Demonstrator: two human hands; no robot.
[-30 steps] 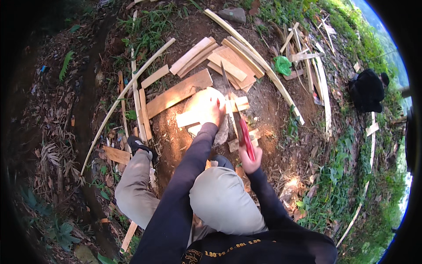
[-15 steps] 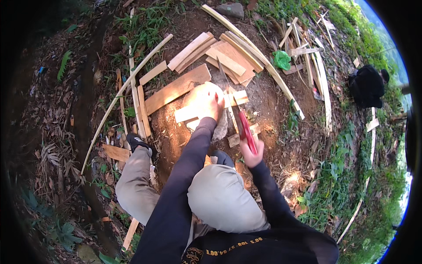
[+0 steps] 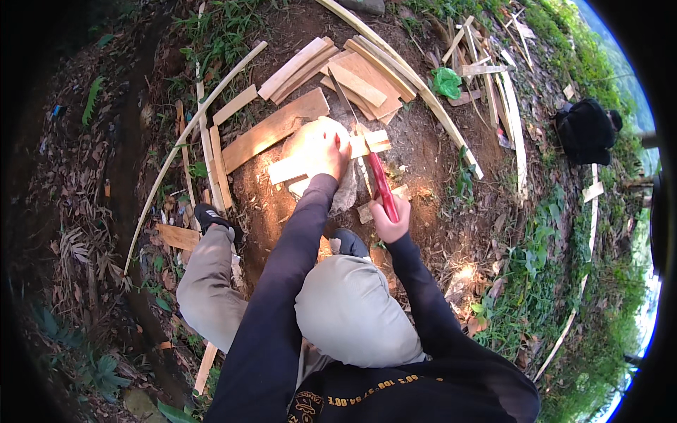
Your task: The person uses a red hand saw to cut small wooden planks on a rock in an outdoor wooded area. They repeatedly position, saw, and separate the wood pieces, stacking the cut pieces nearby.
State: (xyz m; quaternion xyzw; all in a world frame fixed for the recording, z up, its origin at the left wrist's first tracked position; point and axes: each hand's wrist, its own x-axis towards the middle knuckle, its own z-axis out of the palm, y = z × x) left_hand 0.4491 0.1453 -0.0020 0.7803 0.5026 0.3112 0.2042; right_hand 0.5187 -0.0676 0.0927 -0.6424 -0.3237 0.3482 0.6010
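Note:
My right hand [image 3: 392,218] is wrapped round the red handle of a handsaw [image 3: 381,185]. Its thin blade reaches up and forward, crossing a short wooden board [image 3: 288,170] near the board's right end. That board lies over a pale rock [image 3: 345,195], brightly lit by the sun. My left hand [image 3: 331,149] presses down on the board, left of the blade; glare washes out part of it, and its fingers look bent over the wood. Beneath the saw, a small wood offcut [image 3: 366,213] rests on the soil.
Several cut boards [image 3: 356,81] are stacked ahead, with a wider plank [image 3: 276,130] to their left. Long thin strips [image 3: 185,137] lie on both sides. A green plastic bag [image 3: 446,82] sits by a scrap-wood pile [image 3: 484,70]. A black backpack [image 3: 587,131] stands far right.
My right hand has pushed the saw forward, bringing the handle closer to the board. The left hand stays on the board. The whole view has shifted slightly.

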